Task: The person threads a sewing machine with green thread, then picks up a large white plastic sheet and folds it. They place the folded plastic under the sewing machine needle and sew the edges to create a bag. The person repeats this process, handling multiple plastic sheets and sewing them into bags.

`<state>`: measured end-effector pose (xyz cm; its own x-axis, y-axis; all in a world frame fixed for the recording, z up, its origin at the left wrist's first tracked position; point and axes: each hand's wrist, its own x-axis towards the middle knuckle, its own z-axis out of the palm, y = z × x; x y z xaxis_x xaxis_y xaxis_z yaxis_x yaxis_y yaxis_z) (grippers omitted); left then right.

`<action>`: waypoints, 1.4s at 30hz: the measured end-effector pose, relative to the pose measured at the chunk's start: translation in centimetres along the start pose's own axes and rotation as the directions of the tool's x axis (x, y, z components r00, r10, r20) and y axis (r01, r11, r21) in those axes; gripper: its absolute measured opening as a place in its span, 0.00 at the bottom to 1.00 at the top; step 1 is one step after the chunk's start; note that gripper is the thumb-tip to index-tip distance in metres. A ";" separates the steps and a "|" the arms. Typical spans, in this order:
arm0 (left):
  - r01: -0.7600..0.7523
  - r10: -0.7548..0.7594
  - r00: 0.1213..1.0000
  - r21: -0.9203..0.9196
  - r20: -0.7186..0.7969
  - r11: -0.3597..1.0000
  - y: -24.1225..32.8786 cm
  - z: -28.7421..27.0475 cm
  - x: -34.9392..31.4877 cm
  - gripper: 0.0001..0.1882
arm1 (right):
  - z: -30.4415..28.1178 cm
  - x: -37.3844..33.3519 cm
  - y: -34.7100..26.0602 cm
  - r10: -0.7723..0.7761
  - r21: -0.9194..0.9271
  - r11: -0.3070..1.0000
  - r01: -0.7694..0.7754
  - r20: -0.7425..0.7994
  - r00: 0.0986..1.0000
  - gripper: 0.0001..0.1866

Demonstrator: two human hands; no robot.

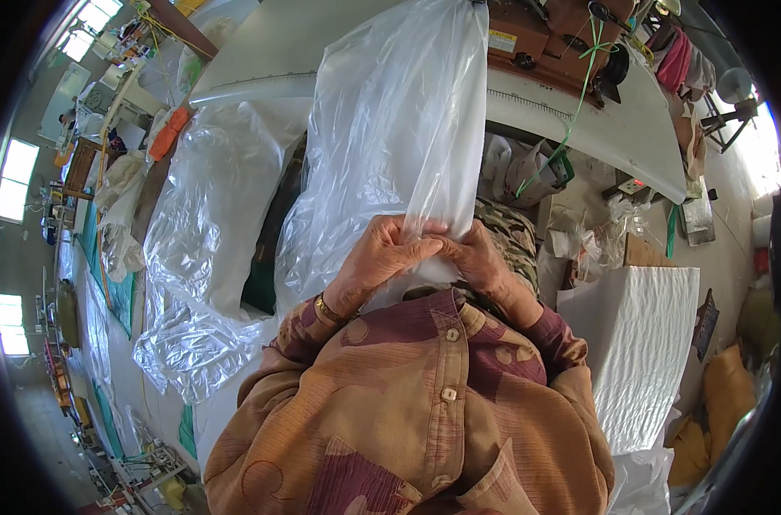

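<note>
- White worktable (pixel 579 129), curved edge, spanning the upper part of the view.
- Brown sewing machine (pixel 545 39) standing on the tabletop, at its far side.
- Clear plastic bag (pixel 399 129) draped over the table's near edge, hanging down.
- Second crumpled clear plastic sheet (pixel 210 232) hanging beside it, to the left.
- Green strap (pixel 579 94) trailing across the tabletop and off the edge.
</note>
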<state>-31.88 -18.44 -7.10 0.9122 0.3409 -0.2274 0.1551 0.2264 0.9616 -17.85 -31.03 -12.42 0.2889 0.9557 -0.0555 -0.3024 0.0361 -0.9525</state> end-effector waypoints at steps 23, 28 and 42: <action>-0.223 0.306 0.887 0.260 -0.346 0.940 3.2 -3.8 -2.8 0.05 | 0.8 -1.2 -2.3 0.047 -0.336 0.930 -0.149 -0.295 0.954 0.15; -0.374 0.483 0.867 0.482 -0.121 0.792 4.5 -3.3 -3.4 0.06 | 1.8 -3.0 -2.4 -0.433 -0.645 0.745 0.170 -0.275 0.858 0.09; -0.370 0.478 0.879 0.644 0.008 0.670 1.3 0.2 -2.1 0.05 | 3.2 -2.5 -1.0 -0.351 -0.799 0.423 0.427 0.290 0.890 0.10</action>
<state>-33.51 -19.04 -5.39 0.8785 0.4003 0.2607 0.0105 -0.5617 0.8273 -21.15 -32.49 -10.40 0.0998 0.9230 0.3717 0.7216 0.1901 -0.6657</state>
